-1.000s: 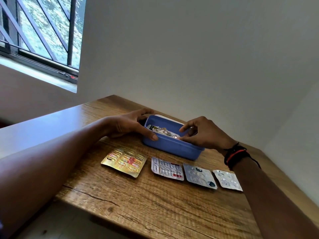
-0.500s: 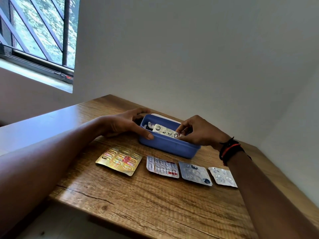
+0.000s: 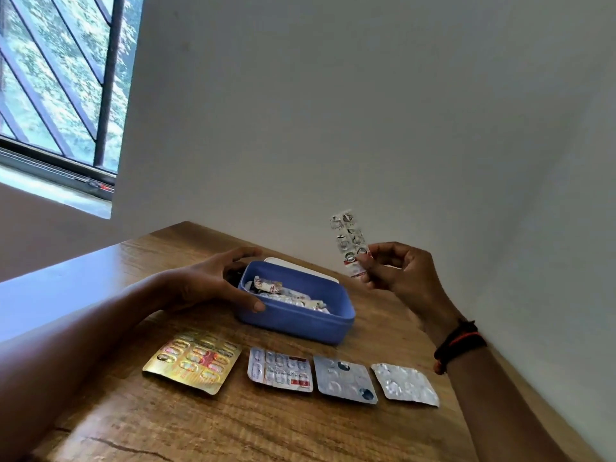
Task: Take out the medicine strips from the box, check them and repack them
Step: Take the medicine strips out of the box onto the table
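A blue plastic box (image 3: 300, 323) stands on the wooden table (image 3: 266, 425) with several medicine strips (image 3: 286, 295) still inside. My left hand (image 3: 213, 285) grips the box's left end, thumb on its near wall. My right hand (image 3: 400, 271) pinches the lower end of a narrow silver strip (image 3: 350, 241) and holds it upright above the table, to the right of the box. In a row in front of the box lie a gold strip (image 3: 193, 360), a white and red strip (image 3: 280, 370), a silver strip with dark spots (image 3: 345, 378) and a plain silver strip (image 3: 405, 384).
A white lid (image 3: 300, 267) lies behind the box against the white wall (image 3: 366, 128). The wall runs close along the table's far and right sides. A barred window (image 3: 56, 81) is at the upper left. The table's near edge drops off at the lower left.
My right hand has lifted the narrow silver strip out of the box and raised it upright to the right. My left hand stays on the box.
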